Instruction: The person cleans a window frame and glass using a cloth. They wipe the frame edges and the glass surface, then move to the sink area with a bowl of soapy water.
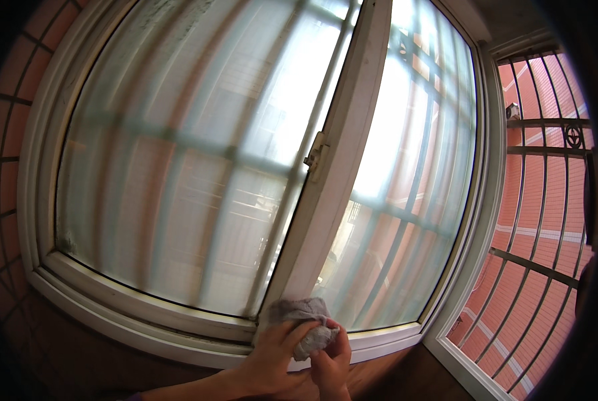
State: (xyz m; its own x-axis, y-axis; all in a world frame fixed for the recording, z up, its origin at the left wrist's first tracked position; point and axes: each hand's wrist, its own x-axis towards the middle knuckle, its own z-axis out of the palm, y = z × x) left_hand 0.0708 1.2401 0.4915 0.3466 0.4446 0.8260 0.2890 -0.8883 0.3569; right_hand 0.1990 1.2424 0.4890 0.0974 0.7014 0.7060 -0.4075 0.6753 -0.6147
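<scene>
A bunched grey cloth point(313, 321) is pressed against the foot of the pale vertical window stile point(346, 120), close to the bottom rail. My left hand point(271, 353) grips it from the left, its forearm coming in from the lower left. On the cloth's right side my right hand point(331, 353) pinches it between thumb and fingers. Part of the cloth is hidden by the fingers and looks slightly blurred. The stile stands between the left glass pane point(178, 165) and the right glass pane point(404, 200). A window latch point(317, 158) sits midway up the stile.
Window tracks point(178, 333) run along the bottom of the frame. To the right, an adjoining window frame point(459, 371) opens onto metal security bars point(522, 200) with a tiled building behind. Reddish wall tiles point(8, 130) line the left. Below lies a brown surface point(379, 376).
</scene>
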